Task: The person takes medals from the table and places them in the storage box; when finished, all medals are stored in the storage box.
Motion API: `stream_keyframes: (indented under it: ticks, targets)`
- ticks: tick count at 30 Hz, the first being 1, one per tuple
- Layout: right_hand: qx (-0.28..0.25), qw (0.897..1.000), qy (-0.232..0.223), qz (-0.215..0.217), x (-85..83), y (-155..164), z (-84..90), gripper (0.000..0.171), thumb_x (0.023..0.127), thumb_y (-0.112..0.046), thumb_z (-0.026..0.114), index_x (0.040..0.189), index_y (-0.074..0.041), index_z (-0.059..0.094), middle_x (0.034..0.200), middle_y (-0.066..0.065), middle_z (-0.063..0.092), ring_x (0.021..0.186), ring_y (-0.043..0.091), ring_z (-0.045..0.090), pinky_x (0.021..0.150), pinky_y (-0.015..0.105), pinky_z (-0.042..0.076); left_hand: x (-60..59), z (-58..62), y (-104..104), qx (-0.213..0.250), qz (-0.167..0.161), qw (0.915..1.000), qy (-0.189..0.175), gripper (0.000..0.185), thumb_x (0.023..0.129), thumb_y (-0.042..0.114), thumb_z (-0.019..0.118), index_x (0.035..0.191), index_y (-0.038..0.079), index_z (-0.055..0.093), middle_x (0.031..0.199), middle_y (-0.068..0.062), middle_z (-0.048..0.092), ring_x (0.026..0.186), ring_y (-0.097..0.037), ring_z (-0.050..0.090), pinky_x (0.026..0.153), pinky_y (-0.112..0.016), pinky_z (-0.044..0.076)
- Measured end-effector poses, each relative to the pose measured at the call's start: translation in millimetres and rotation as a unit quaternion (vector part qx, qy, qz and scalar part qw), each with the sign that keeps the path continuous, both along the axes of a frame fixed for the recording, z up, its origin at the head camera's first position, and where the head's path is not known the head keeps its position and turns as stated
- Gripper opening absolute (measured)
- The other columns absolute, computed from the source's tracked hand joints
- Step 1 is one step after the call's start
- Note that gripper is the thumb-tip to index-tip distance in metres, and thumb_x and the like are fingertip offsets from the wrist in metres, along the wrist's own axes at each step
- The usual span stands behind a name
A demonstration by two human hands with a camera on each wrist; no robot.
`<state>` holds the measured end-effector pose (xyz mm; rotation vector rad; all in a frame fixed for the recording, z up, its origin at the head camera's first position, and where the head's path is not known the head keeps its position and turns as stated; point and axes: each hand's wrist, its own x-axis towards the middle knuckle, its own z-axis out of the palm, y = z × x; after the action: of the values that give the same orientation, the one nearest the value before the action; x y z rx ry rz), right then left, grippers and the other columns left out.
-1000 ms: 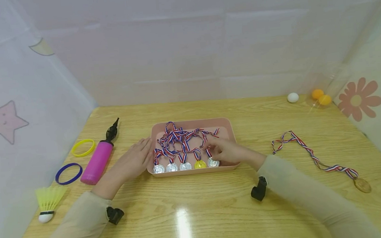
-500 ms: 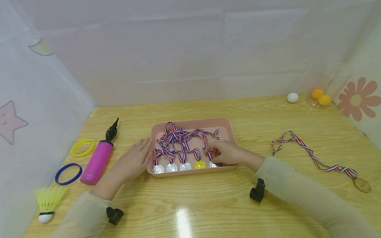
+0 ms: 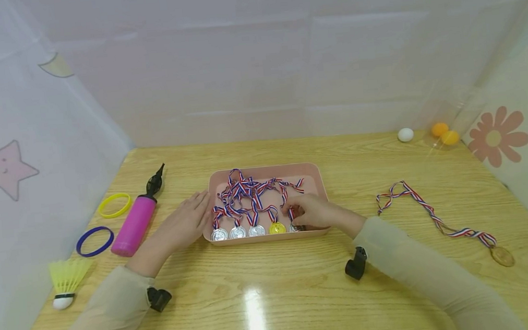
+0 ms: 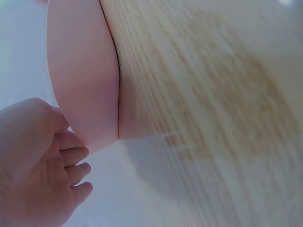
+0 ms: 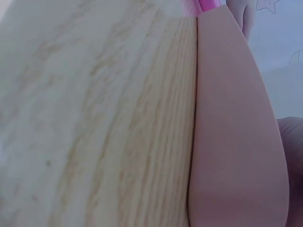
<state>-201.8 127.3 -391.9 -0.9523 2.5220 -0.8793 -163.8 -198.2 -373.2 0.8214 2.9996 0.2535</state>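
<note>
Nearest the desk's front edge, two sleeved forearms enter, each with a black wrist camera. The left hand [image 3: 185,218] lies flat with fingers straight and together, pressed against the left outer wall of the pink tray [image 3: 313,170], which sits at the desk's centre; the left wrist view confirms fingers against the wall. The right hand [image 3: 312,212] reaches into the tray's right front corner with fingers curled, pinching the rightmost silver medal [image 3: 294,228], largely hidden beneath the fingers. Along the tray's front wall lie three more silver medals [image 3: 238,232] and one gold medal [image 3: 277,228], their striped ribbons [image 3: 246,190] heaped toward the tray's rear. Judgement: the discs appear small, stiff, light and smooth, likely to slip from a flat pinch; the ribbons are soft, limp and prone to tangle, so hold is best taken at the disc rim or at the ribbon just above it. Toward the right edge lies a separate bronze-coloured medal [image 3: 501,256] with ribbon extended. Toward the left edge: a shuttlecock [image 3: 65,280], blue ring [image 3: 94,241], pink pump [image 3: 135,223], yellow ring [image 3: 115,204]. At the far right corner: one white ball [image 3: 405,135], two orange balls [image 3: 445,134].
</note>
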Motion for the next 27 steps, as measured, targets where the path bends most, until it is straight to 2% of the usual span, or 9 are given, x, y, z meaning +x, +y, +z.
stream_keyframes:
  ticks: [6,10,14,19,27]
  targets:
    - [-0.032,0.999,-0.018,0.003,1.0,5,8.3,0.028,0.080,0.005,0.064,0.107,-0.005,0.063,0.094,0.007,0.061,0.080,0.017,0.059,0.071,0.029,0.051,-0.3,-0.9,0,0.001,0.004,1.0000,-0.003,0.047,0.099,0.014,0.037,0.137,-0.013,0.030,0.141,-0.029,0.028,0.131,-0.043,0.022,0.108,-0.050,0.017]
    - [-0.046,0.999,-0.016,-0.001,2.7,13,19.2,0.031,0.083,0.004,0.060,0.113,-0.003,0.059,0.100,0.011,0.058,0.083,0.021,0.059,0.073,0.033,0.051,-0.2,-1.3,-1,0.001,0.007,1.0000,-0.003,0.048,0.099,0.015,0.037,0.137,-0.012,0.030,0.141,-0.028,0.028,0.131,-0.043,0.022,0.107,-0.051,0.018]
    - [-0.036,0.999,-0.005,-0.024,7.5,23,40.9,0.035,0.086,-0.004,0.063,0.120,-0.006,0.057,0.103,0.013,0.058,0.081,0.020,0.059,0.075,0.034,0.050,0.2,-1.0,-1,0.002,0.006,1.0000,-0.001,0.047,0.099,0.014,0.037,0.137,-0.012,0.030,0.142,-0.028,0.028,0.131,-0.043,0.022,0.107,-0.051,0.018]
    - [-0.054,0.997,0.021,-0.047,17.5,43,67.6,0.034,0.086,-0.008,0.064,0.120,-0.009,0.058,0.102,0.012,0.061,0.077,0.017,0.057,0.069,0.033,0.050,0.6,-0.5,-1,0.001,0.004,1.0000,0.000,0.047,0.099,0.014,0.037,0.137,-0.012,0.030,0.141,-0.028,0.028,0.131,-0.043,0.022,0.107,-0.050,0.018]
    - [-0.064,0.991,0.052,-0.102,33.9,95,89.4,0.038,0.087,-0.016,0.066,0.123,-0.010,0.056,0.105,0.006,0.060,0.083,0.018,0.057,0.069,0.034,0.050,0.6,-0.6,-1,-0.001,0.002,1.0000,0.000,0.047,0.099,0.015,0.037,0.137,-0.012,0.031,0.141,-0.029,0.029,0.131,-0.043,0.022,0.107,-0.050,0.018]
